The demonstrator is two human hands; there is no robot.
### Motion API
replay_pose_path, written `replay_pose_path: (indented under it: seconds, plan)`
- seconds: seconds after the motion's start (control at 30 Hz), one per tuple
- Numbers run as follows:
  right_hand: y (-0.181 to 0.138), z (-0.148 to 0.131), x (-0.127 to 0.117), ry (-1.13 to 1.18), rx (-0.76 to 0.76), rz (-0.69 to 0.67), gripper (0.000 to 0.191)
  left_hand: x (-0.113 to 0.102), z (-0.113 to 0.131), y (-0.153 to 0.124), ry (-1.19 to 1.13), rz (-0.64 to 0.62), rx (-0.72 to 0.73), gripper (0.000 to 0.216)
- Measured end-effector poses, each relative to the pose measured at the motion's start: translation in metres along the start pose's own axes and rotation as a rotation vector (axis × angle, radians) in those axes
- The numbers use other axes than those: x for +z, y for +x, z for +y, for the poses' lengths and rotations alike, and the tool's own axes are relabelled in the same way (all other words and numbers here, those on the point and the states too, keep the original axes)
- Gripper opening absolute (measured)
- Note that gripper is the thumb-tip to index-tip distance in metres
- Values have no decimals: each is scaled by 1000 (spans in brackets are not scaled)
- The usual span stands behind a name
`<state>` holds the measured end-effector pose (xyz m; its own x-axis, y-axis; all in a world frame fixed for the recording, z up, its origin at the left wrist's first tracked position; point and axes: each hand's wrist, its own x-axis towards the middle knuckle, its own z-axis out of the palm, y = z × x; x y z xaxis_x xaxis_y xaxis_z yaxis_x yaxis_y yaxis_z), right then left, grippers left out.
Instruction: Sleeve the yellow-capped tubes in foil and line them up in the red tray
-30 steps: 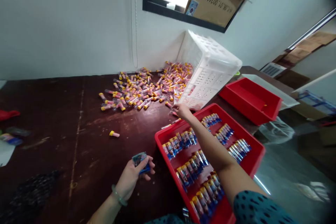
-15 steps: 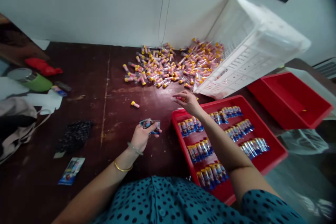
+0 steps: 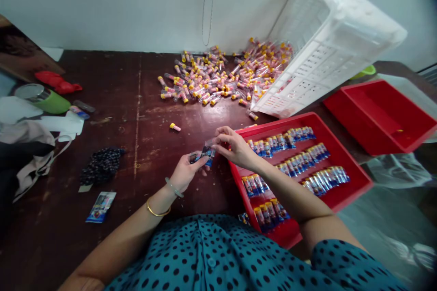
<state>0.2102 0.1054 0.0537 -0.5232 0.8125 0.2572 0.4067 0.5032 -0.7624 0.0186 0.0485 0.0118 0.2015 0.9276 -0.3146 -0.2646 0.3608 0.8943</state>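
Observation:
My left hand (image 3: 187,170) is closed on a small blue printed card (image 3: 204,153) above the dark wooden table (image 3: 129,100). My right hand (image 3: 234,145) pinches a clear tube (image 3: 210,142) and holds it against that card, so both hands meet just left of the red tray (image 3: 355,177). Rows of tubes wrapped in blue cards (image 3: 297,163) lie in that tray. Farther back a heap of clear tubes with yellow caps and pink ends (image 3: 221,77) spills from a tipped white crate (image 3: 327,41).
A second red tray (image 3: 378,118) stands at the right. One loose tube (image 3: 175,127) and another (image 3: 252,115) lie near the heap. A spare card (image 3: 100,207), a dark beaded bundle (image 3: 100,166), a green cup (image 3: 43,98), red cloth and a bag sit at the left.
My right hand drew back from the heap with a tube and came to the card in my left hand. The view tilted down and toward me.

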Motion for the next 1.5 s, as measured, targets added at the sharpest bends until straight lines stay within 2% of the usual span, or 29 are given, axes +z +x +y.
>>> replay_pose_path:
  seconds: [0.07,0.13,0.23,0.33,0.47,0.57,0.63,0.7,0.8,0.87,0.9,1.03,1.1,1.23,1.33,1.4,1.5]
  plan:
    - [-4,2,-8,79,15,38,17,-3,-2,0,66,-2,29,20]
    - [-8,4,-19,246,95,92,24,-4,-2,1,107,2,28,19]
    - [-16,7,-37,512,255,136,30,-2,-1,1,111,-32,-26,20]
    - [-23,7,-52,617,326,130,31,2,1,1,107,-58,-64,23]
    - [-30,6,-60,585,309,130,21,9,1,3,50,-40,-81,24]
    - [-32,2,-52,334,217,150,19,14,0,4,-9,3,-43,24]
    - [-31,-2,-39,130,139,107,13,19,0,4,11,0,-7,24]
    - [-29,-6,-24,5,54,9,10,24,-1,2,43,-75,-19,26]
    - [-25,-10,-10,-95,-28,-123,10,31,-1,-2,-9,-257,-136,30]
    - [-23,-9,-9,-142,-39,-154,12,33,-1,-3,-80,-289,-171,29]
    - [-23,-7,-11,-153,-37,-151,14,33,-2,-2,-100,-260,-160,28]
    - [-24,2,-20,-147,2,-106,15,32,-6,0,-89,-61,-78,26]
    - [-26,5,-22,-147,16,-91,14,31,-9,2,-119,-18,-66,28]
    - [-28,5,-25,-119,0,-91,15,30,-15,7,-71,-49,-48,27]
    - [-28,3,-33,-54,6,-35,14,26,-18,11,34,-58,-3,23]
    - [-30,4,-42,56,66,49,18,22,-18,13,68,-62,22,23]
    - [-35,10,-55,363,218,180,22,17,-18,14,68,-83,15,22]
